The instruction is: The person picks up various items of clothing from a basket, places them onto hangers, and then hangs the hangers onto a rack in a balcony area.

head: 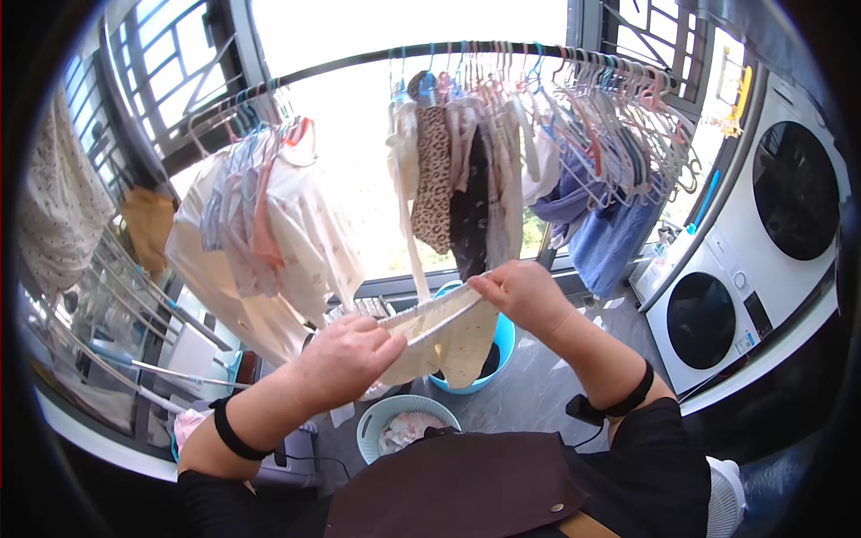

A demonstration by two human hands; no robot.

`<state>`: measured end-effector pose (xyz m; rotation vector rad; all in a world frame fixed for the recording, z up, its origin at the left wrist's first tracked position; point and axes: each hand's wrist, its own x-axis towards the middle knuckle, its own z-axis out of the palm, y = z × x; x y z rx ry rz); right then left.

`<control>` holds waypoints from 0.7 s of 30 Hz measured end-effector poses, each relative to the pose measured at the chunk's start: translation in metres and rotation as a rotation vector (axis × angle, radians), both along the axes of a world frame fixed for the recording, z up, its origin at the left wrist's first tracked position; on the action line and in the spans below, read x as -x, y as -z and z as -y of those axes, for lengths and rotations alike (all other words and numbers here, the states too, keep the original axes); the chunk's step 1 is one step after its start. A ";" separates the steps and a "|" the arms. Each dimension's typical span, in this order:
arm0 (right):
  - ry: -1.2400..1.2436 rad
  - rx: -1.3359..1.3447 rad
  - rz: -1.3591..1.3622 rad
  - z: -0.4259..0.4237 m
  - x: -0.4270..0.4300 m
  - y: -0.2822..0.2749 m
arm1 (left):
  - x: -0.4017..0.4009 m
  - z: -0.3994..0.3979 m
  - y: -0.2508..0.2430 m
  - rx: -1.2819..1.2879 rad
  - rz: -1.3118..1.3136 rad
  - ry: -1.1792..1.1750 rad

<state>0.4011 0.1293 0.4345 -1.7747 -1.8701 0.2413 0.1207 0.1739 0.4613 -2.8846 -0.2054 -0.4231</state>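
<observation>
A cream garment with an elastic waistband, likely a pair of small trousers (464, 346), is stretched between my two hands. My left hand (353, 356) grips one end of the waistband, and my right hand (521, 296) grips the other end, a little higher. The waistband gapes between them, and the cloth hangs down in front of a blue bucket (506, 339). Dark cloth shows inside that bucket. Below, a pale blue laundry basket (366, 437) on the floor holds light-coloured clothes (410, 430).
A black rail (350, 66) crosses before the window, bearing hung children's clothes (430, 175) and many plastic hangers (632, 128). Two front-loading machines (723, 262) stand at the right. Long-handled cleaning tools (181, 376) lean at the left. A white slatted basket (725, 497) is at lower right.
</observation>
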 end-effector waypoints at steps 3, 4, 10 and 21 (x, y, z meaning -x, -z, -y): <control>0.070 -0.207 -0.174 0.009 -0.019 0.039 | -0.040 0.019 0.003 0.045 -0.039 0.179; 0.090 -0.291 -0.201 0.014 -0.028 0.053 | -0.051 0.022 0.004 0.061 -0.110 0.227; 0.175 -0.396 -0.209 0.073 -0.039 0.071 | -0.105 0.011 0.019 0.336 -0.483 0.311; -0.013 -0.401 -0.238 0.112 -0.072 0.116 | -0.323 -0.100 -0.152 0.344 0.374 -0.252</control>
